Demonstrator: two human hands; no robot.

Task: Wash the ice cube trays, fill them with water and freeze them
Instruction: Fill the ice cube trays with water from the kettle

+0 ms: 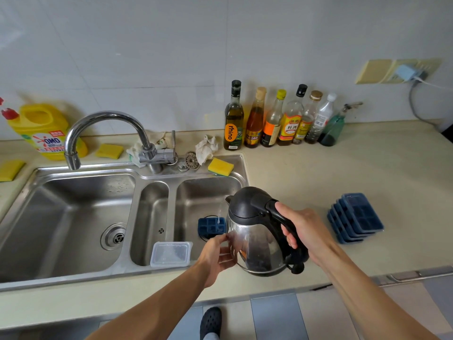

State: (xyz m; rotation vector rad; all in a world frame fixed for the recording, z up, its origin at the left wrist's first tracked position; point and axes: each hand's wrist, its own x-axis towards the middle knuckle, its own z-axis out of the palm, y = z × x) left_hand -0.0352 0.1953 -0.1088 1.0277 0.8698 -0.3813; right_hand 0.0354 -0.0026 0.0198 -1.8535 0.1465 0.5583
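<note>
Our right grip [304, 229] clamped on kettle [257, 246] handle, pouring into ice tray [210, 226] in sink [208, 192]; left grip [215, 256] loose, touching kettle body.

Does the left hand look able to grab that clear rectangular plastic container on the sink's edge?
Probably yes: the left hand only touches the black-lidded steel kettle, and the clear rectangular plastic container sits uncovered beside it.

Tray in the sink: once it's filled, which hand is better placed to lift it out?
Left, probably. The left hand only touches the side of the kettle and lies nearest the tray; the right hand grips the handle, mid-pour.
</note>
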